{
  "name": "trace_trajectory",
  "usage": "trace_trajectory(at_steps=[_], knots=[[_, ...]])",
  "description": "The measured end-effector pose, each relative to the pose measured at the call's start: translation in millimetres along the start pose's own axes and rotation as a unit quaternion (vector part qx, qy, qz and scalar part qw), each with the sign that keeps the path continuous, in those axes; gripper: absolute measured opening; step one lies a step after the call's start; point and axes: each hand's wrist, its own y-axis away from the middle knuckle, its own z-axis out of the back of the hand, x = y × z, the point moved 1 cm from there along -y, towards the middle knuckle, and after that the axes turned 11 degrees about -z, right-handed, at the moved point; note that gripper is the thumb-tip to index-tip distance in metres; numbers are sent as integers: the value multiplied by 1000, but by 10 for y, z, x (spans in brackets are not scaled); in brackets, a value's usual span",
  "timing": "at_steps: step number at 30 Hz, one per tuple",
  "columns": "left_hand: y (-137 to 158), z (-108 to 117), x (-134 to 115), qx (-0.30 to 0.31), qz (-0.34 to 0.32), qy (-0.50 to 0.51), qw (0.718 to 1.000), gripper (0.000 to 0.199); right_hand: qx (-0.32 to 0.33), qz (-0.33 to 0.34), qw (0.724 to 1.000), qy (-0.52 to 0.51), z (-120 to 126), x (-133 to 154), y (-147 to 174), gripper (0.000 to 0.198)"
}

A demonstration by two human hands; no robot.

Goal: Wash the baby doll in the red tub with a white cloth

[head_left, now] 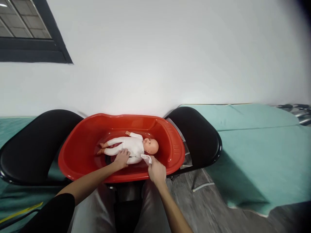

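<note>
A baby doll [133,147] in a white bodysuit lies on its back in a red plastic baby bathtub [73,152], its bald head to the right and bare feet to the left. On the doll's hip and lower belly rests my left hand [122,159], its fingers laid over the white fabric. Between the thumb and fingers of my right hand [157,171] is a small white cloth [146,159], close beside the doll's head and shoulder. Part of the cloth is hidden in the hand.
Black folding-type seats stand on the left [31,145] and right [194,136] of the tub. A green mat [262,155] spreads over the right side, and more green shows at left. Behind is a white wall [155,58] with a dark-framed window [48,48]. Grey flooring [209,207] lies below.
</note>
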Motion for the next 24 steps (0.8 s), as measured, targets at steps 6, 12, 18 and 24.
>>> trace_trajectory(at_steps=[6,12,18,24], knots=[[-38,-70,218,37,-23,-62,997,106,-9,4,1000,-9,-54,-29,-21,35],[-186,-202,208,22,-16,-106,994,92,-6,2,1000,-9,-61,-32,-30,33],[-294,-189,191,-15,5,-109,994,64,-3,-4,1000,-5,-70,-33,-39,33],[-360,-40,240,-29,23,-49,998,61,-5,-2,1000,-18,-65,-36,-10,35]])
